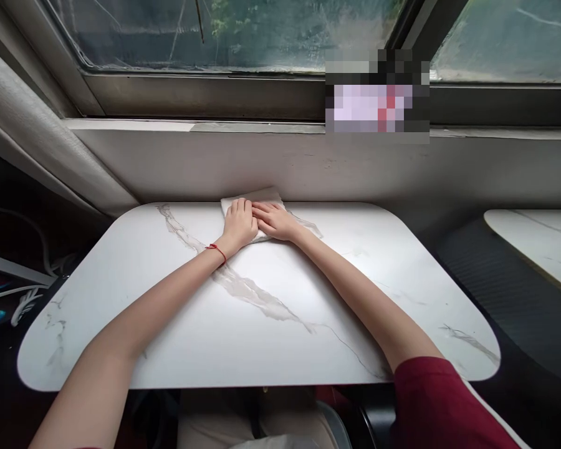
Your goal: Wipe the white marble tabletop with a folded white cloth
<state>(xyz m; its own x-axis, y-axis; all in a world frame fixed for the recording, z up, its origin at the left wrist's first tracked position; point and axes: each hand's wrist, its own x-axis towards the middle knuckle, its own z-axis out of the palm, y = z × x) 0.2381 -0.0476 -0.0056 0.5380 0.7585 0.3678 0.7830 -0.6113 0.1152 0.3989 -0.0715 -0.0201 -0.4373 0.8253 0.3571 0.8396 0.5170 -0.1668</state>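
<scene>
Currently, the white table gives no sign of how much is done or left; at its twelve o'clock edge lies the cloth, apparently mid-use, beneath the right hand and left hand, both flattened, fingers close together

white marble-look table is standing by the wall, pale cloth is lying across middle of its far edge
</scene>
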